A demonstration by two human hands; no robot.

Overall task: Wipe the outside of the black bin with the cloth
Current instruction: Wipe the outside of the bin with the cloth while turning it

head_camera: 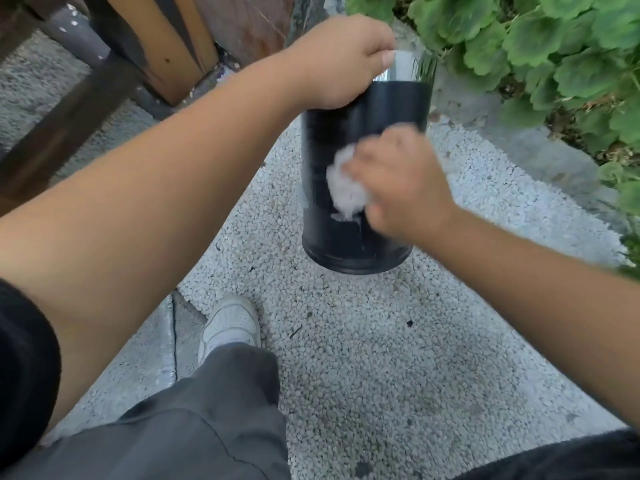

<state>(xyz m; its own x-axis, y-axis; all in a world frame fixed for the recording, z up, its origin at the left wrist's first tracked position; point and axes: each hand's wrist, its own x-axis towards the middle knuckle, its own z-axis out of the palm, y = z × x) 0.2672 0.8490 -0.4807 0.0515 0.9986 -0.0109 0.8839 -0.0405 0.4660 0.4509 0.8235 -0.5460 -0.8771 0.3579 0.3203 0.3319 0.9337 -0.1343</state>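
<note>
A tall black cylindrical bin (391, 109) with a shiny metal top band stands upright on pale gravel in the middle of the view. My left hand (337, 60) grips the bin's top rim from the left side. My right hand (398, 181) presses a crumpled white cloth (346, 183) against the near side of the bin, about halfway up. The hand and cloth are blurred. Whitish smears show on the black surface just below the cloth.
White pebbled ground (363, 341) surrounds the bin. A dark wooden bench or frame (104, 64) stands at the upper left. Green leafy plants (554, 46) fill the upper right. My white shoe (230, 323) and grey trouser leg are below the bin.
</note>
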